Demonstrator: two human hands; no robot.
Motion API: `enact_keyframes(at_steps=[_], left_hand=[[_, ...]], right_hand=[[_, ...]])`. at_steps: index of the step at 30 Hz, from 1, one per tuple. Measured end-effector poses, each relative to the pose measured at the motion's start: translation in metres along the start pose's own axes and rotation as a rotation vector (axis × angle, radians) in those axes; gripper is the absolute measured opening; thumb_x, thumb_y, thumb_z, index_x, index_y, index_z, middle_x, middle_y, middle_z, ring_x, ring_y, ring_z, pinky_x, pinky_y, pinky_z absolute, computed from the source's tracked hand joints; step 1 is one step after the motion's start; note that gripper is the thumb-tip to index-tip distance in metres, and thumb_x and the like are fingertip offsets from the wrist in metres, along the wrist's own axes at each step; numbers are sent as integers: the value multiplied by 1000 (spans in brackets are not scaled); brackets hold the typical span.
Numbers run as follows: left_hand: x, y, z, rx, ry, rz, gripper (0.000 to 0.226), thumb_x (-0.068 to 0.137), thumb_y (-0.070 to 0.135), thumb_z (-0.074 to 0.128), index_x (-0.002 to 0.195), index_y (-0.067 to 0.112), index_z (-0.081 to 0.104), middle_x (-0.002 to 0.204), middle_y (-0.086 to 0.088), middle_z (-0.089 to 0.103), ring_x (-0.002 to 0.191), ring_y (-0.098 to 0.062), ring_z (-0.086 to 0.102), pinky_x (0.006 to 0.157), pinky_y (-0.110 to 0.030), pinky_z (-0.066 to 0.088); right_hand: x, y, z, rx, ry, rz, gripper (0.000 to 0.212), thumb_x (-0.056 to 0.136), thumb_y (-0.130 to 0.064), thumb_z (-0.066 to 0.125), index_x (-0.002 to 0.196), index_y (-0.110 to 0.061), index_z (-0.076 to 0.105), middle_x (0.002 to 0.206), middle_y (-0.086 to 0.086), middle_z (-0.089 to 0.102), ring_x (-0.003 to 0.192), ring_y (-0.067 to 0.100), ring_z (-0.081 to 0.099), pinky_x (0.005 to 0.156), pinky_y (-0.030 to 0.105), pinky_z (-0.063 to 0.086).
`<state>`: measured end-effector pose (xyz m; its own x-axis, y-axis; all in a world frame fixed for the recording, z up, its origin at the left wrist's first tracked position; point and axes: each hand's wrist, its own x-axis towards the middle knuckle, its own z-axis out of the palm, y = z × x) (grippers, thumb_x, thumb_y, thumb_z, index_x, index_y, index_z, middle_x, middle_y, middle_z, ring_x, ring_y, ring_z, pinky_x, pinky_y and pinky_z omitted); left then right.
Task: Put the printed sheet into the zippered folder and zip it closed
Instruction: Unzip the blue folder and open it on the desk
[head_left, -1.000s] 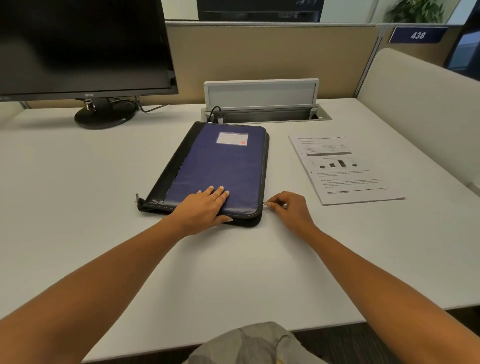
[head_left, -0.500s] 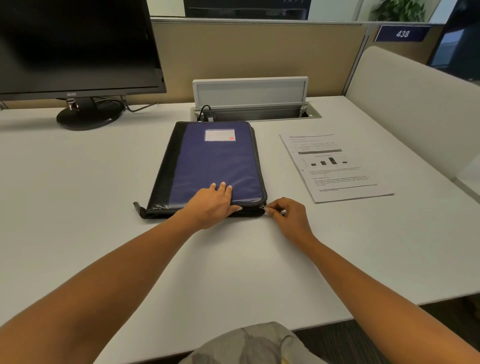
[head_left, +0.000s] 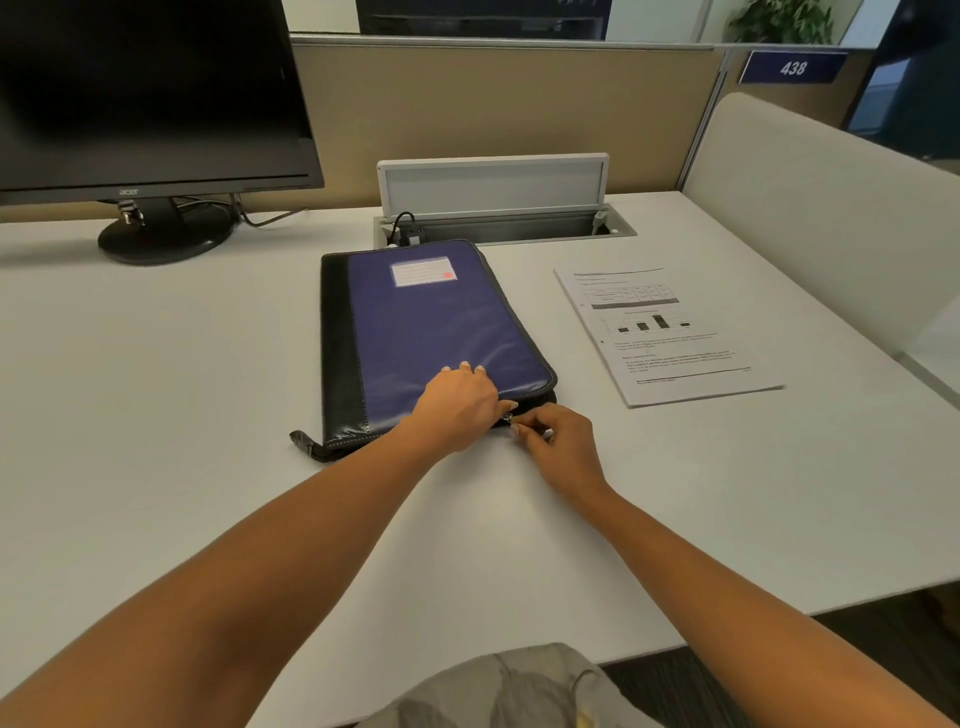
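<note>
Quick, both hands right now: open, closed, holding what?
Left hand: open, flat on the zippered folder.
Right hand: pinched shut on the zipper pull.

A white laminate counter (head_left: 156, 389) filled the frame's middle. At upper left stood a dark black-framed monitor (head_left: 145, 93); behind ran a tan fabric partition (head_left: 493, 104), with a blue sign reading 438 (head_left: 792, 67) at upper right.

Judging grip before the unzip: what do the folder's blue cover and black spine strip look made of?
Blue cover: likely coated fabric or vinyl, with soft sheen and ripples. Black spine strip: seemingly faux leather, glossy, with light stitching along its seam.
</note>
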<state>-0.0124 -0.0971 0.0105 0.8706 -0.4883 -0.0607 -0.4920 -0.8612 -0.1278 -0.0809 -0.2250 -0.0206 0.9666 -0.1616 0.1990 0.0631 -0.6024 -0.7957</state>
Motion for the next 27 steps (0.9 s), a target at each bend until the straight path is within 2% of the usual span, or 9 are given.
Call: enact_keyframes(at_steps=[3, 6, 9, 12, 14, 17, 21, 24, 27], left_hand=[[4, 0, -2, -16, 11, 18, 57, 96, 47, 27, 110, 1, 57, 107, -18, 59, 92, -30, 56, 77, -38, 46], [5, -3, -5, -6, 40, 76, 55, 97, 46, 26, 96, 2, 61, 93, -15, 63, 72, -23, 52, 64, -35, 45], [4, -6, -8, -4, 63, 105, 52, 98, 42, 27, 93, 3, 61, 86, -13, 63, 72, -22, 55, 60, -32, 41], [5, -9, -15, -120, 66, 32, 54, 97, 45, 29, 91, 2, 62, 76, -10, 56, 59, -15, 44, 60, -30, 34], [5, -11, -18, -169, 98, -1, 54, 96, 47, 29, 90, 3, 61, 70, -6, 51, 53, -10, 37, 59, -29, 32], [1, -17, -25, -195, 145, -19, 52, 95, 48, 28, 92, 5, 57, 75, -8, 54, 60, -16, 44, 59, -30, 35], [-4, -23, -38, -229, 219, -6, 50, 96, 47, 26, 94, 5, 54, 85, -12, 62, 67, -24, 52, 60, -35, 40], [-8, -28, -51, -286, 337, -7, 49, 97, 44, 26, 100, 3, 55, 86, -15, 63, 67, -26, 52, 63, -35, 37], [-18, -36, -65, -392, 490, -30, 50, 98, 39, 29, 115, -1, 53, 86, -18, 66, 75, -32, 60, 68, -37, 40]], right_hand=[[-3, -5, 9, -9, -9, -5, 11, 82, -9, 63, 88, -3, 70, 88, 13, 71, 74, 18, 59, 66, 14, 43], [-6, -12, 20, -2, -27, -19, 12, 82, -8, 62, 88, -2, 71, 90, 14, 71, 78, 22, 62, 71, 22, 47], [-7, -20, 29, 23, -41, -35, 12, 81, -8, 63, 87, -1, 71, 89, 15, 72, 79, 25, 64, 70, 24, 48], [-8, -29, 36, 47, -59, -48, 12, 81, -10, 64, 87, -2, 71, 88, 14, 73, 79, 24, 65, 70, 25, 49], [-8, -35, 41, 46, -72, -69, 12, 80, -12, 65, 85, -2, 71, 87, 14, 73, 76, 23, 64, 66, 20, 44], [-10, -45, 50, 46, -92, -109, 15, 80, -13, 66, 91, -3, 71, 91, 14, 73, 79, 21, 64, 67, 16, 42], [-15, -57, 64, 76, -164, -131, 15, 81, -12, 65, 93, -5, 71, 95, 12, 72, 84, 22, 65, 75, 23, 48], [-18, -66, 73, 41, -202, -170, 14, 82, -13, 64, 92, -5, 70, 93, 12, 72, 83, 23, 64, 78, 32, 52], [-20, -74, 80, -13, -226, -225, 14, 83, -13, 62, 91, -6, 71, 91, 11, 72, 81, 23, 62, 73, 28, 48]])
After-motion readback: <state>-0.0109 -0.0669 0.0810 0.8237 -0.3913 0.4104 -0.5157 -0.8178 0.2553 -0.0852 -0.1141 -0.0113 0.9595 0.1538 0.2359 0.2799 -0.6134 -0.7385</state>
